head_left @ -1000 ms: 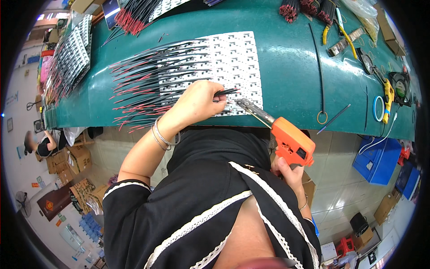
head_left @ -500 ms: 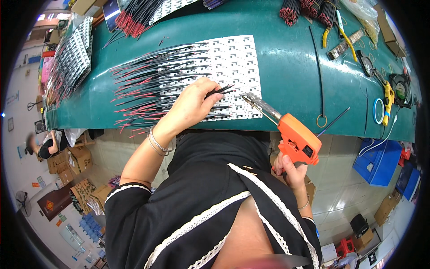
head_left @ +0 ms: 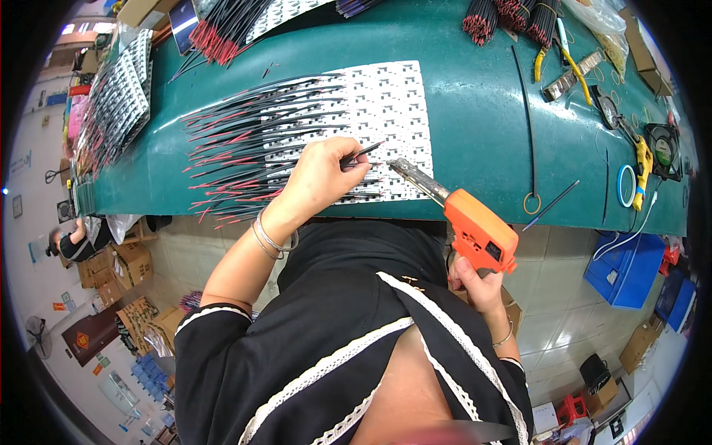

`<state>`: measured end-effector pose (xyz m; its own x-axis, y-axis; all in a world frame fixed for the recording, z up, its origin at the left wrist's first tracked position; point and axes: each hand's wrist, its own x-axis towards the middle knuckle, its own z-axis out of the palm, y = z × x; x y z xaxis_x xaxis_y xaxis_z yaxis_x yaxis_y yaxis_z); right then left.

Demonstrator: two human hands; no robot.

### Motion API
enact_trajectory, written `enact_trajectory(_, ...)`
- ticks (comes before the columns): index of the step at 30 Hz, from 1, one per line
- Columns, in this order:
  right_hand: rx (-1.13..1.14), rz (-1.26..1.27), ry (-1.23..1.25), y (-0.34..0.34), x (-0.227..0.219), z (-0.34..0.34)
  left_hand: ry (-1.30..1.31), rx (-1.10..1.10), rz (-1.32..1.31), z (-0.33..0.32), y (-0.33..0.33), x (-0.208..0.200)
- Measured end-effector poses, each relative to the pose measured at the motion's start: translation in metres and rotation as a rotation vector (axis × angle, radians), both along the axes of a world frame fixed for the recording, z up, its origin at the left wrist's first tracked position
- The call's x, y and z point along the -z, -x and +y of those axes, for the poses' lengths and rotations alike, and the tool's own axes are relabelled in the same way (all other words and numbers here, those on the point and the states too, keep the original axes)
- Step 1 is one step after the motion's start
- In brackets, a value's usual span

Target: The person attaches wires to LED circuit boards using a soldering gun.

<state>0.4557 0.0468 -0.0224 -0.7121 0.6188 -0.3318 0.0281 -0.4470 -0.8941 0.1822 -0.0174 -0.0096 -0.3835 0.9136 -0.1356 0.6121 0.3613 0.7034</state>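
A white sheet of circuit boards [head_left: 404, 104] lies on the green table, with rows of black wires with red ends [head_left: 230, 141] stretched out from its left part. My left hand [head_left: 324, 176] rests over the sheet, its thumb and fingers closed on a few black wires [head_left: 368, 150] whose tips point right. In my right hand [head_left: 476, 283] is an orange soldering gun [head_left: 480, 231], gripped by its handle. Its metal tip reaches down to the boards just right of my left fingertips. Whether the tip touches a wire cannot be made out.
Bundles of black wires [head_left: 480, 21] lie at the far right, near yellow-handled pliers [head_left: 577, 73]. A small fan [head_left: 662, 150] and a blue-white ring [head_left: 627, 185] sit at the right end. More wired boards [head_left: 122, 96] are stacked at the left. A blue bin [head_left: 629, 271] stands below the table.
The soldering gun has shifted left, its tip now closer to my left fingers and slightly nearer to me. My left hand has moved slightly toward me, still holding wires.
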Motion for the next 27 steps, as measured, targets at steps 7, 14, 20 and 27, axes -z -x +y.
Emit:
enact_trajectory(7,-0.036,0.025,0.008,-0.001,0.007,0.002,0.012,0.018,0.016,0.001,0.000,0.000)
enact_trajectory(14,-0.039,-0.072,0.019,0.005,-0.003,0.003,0.006,0.006,0.016,0.000,-0.001,0.001)
enact_trajectory(20,0.002,-0.001,0.035,0.004,-0.001,0.002,0.015,0.012,0.018,0.001,-0.001,0.001)
enact_trajectory(27,0.011,-0.009,0.047,0.004,-0.001,0.001,0.019,0.002,-0.010,0.001,-0.001,0.000)
